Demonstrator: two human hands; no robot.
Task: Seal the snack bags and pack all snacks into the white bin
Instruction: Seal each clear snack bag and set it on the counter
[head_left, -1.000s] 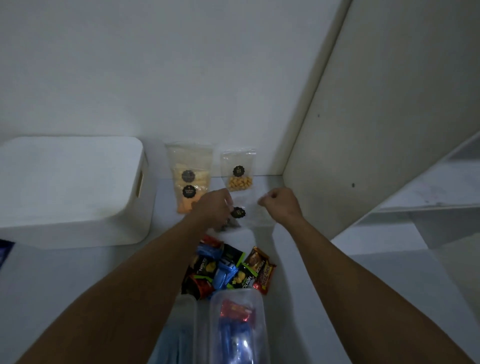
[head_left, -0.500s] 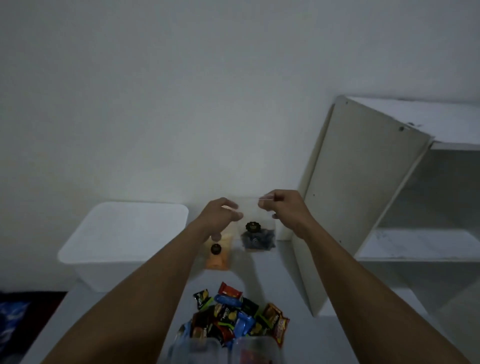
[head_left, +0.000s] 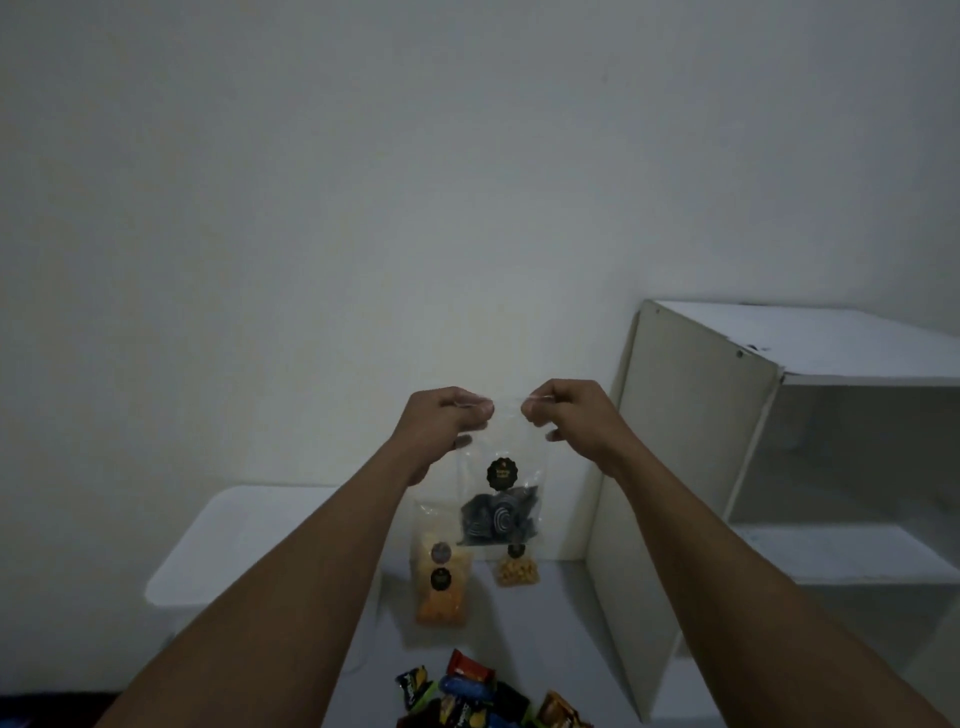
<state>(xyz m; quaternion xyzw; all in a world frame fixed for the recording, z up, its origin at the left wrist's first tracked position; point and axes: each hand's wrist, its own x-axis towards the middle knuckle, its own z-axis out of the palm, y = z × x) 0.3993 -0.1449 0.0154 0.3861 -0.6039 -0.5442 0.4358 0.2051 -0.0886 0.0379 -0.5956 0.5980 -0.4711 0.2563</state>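
Note:
I hold a clear snack bag (head_left: 500, 499) with dark pieces and a black round sticker up in the air, upright. My left hand (head_left: 441, 421) pinches its top left corner and my right hand (head_left: 563, 410) pinches its top right corner. Below it on the table lean a tall clear bag of orange snacks (head_left: 441, 577) and a small bag of yellow nuts (head_left: 517, 569). The white bin (head_left: 249, 545) stands to the left on the table. A pile of small colourful wrapped snacks (head_left: 483, 696) lies at the bottom edge.
A white shelf unit (head_left: 727, 467) stands close on the right, its side panel beside the bags. A plain white wall rises behind the table (head_left: 566, 623).
Both hands have lifted the dark-snack bag from the table up to chest height, and the camera has tilted upward. The plastic containers near me have dropped out of view.

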